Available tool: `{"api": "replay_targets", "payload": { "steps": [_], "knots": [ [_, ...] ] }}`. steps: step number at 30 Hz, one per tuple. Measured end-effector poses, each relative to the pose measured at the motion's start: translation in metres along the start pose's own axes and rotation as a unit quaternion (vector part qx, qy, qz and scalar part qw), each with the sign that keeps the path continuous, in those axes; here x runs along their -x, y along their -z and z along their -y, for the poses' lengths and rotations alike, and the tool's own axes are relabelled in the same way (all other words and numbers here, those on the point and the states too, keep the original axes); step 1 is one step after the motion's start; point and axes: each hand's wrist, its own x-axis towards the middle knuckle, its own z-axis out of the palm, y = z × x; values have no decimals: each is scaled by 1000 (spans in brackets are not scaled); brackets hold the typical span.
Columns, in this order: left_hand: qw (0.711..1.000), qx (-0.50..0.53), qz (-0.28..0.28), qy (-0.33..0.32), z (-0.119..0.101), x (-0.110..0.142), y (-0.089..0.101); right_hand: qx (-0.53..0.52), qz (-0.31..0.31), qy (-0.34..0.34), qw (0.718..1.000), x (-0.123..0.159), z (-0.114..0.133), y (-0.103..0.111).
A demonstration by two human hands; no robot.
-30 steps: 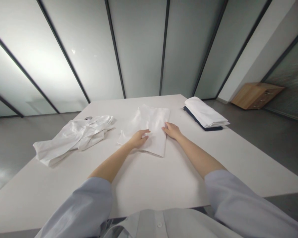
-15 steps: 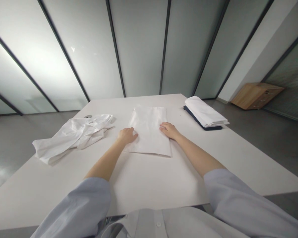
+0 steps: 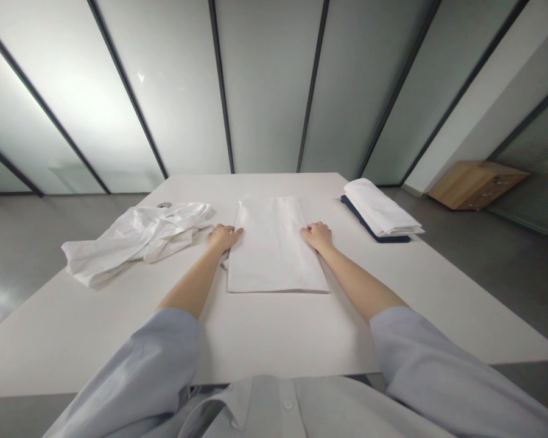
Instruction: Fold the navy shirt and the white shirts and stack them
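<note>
"The left hand [image 3: 223, 236] rests at the left edge of the folded white cloth [image 3: 276, 252], thumb toward it. Is it gripping?"

"I can't tell. The fingers are loosely curled and the thumb touches the edge, but whether any fabric is pinched doesn't show."

"And the right hand [image 3: 318, 236]?"

"It mirrors the left, half curled, fingertips on the opposite edge. Again, I can't tell whether it pinches."

"Why one on each side?"

"Probably to square the cloth: contact at both edges would keep the layers from sliding. It lies flat on the white table [image 3: 283, 340], directly in front of the person, likely because both arms reach it equally there. A scrap of white fabric pokes out beside the left wrist."

"What about the crumpled white fabric [image 3: 137, 240] to the left?"

"It lies loose, apart from the folded piece, so neither seems to snag the other."

"And on the right?"

"A folded white bundle [image 3: 379, 207] sits on a navy folded cloth [image 3: 363, 222], near the table's edge. Stacking them there presumably leaves the middle free for handwork."
</note>
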Motion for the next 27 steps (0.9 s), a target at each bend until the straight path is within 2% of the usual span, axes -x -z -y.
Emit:
{"api": "replay_targets", "payload": {
  "steps": [4,9,13,16,18,22,24,27],
  "knots": [
    [999,2,23,-25,-9,-5,-3,-7,6,-17,1000,-4,1,-1],
    [995,71,70,-20,-31,-19,-7,-24,45,-8,999,-12,1,1],
    [977,190,94,29,-46,-30,-10,-136,58,-18,989,-16,3,3],
    [963,247,106,37,-51,-33,-11,-234,65,-48,969,-17,3,3],
    [939,319,122,52,-53,-34,-13,-311,81,-70,944,-18,0,2],
    [842,513,135,102,-51,-35,-16,-483,59,-94,869,-22,-9,1],
    [808,568,129,92,-48,-35,-17,-553,60,-107,824,-24,-14,2],
    [776,614,143,35,-40,-34,-19,-618,100,-120,770,-24,-18,6]
  ]
}}
